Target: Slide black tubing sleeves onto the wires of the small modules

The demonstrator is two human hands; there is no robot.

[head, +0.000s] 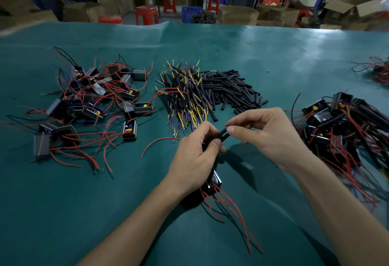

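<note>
Fingers (231, 129) of right hand (271, 137) curled, thumb and forefinger pinching the far end of a black sleeve (223, 135). Left hand (196, 156) fingers curled too, thumb pinching the sleeve's near end; a small module (213, 182) hangs under that palm, red wires (233, 209) trailing toward the near edge.

Rest, big to small:
- table (294, 55), green cover, carries everything
- pile of modules with red wires (90, 106) on the left
- second module pile (345, 127) on the right, some with black sleeves on
- bundle of yellow/blue wires (185, 97) at centre
- heap of loose black sleeves (231, 91) touching that bundle's right side, just beyond the hands
</note>
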